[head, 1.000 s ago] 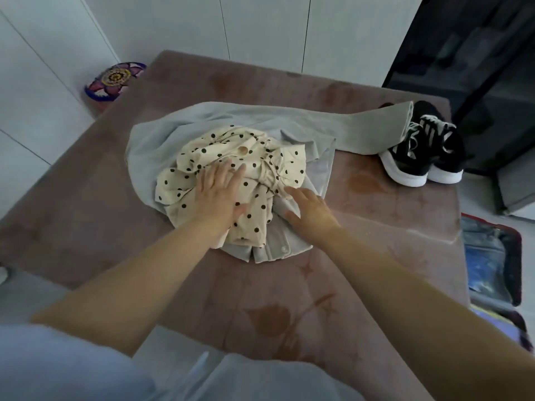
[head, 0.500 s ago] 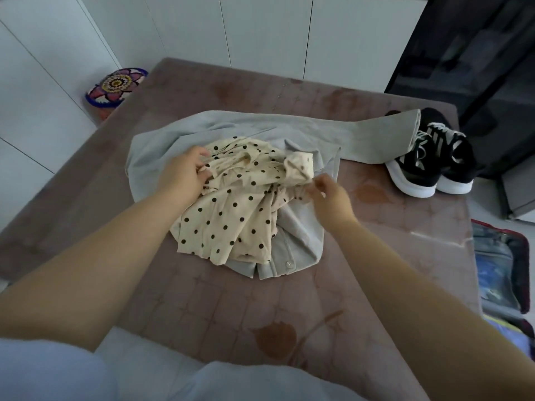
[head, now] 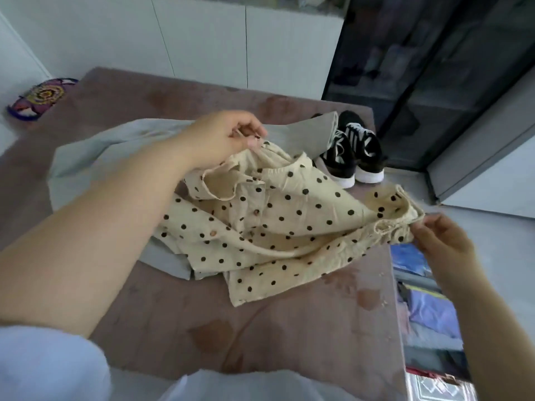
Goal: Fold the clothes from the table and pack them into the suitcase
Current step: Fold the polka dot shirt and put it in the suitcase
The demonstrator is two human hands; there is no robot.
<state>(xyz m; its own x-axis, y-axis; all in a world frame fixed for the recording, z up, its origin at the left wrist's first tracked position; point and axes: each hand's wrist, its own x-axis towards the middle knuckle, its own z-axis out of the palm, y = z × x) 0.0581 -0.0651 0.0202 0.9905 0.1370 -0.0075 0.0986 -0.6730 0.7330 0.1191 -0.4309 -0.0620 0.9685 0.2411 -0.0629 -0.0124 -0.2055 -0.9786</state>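
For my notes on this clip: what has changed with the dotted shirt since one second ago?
Both hands lay flat on the crumpled dotted shirt; then they took hold of it. Now the left hand pinches one edge, lifted, and the right hand pinches another, pulled rightward, spreading the shirt. The grey garment beneath and the black shoes stayed on the table.

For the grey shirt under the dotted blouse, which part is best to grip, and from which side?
Probably the sleeve end of the grey shirt, beside the sneakers, approached from the right: it lies flat, uncovered, stretched away from the rest. The dotted blouse, pinched by the left hand and the right hand, covers the shirt's middle.
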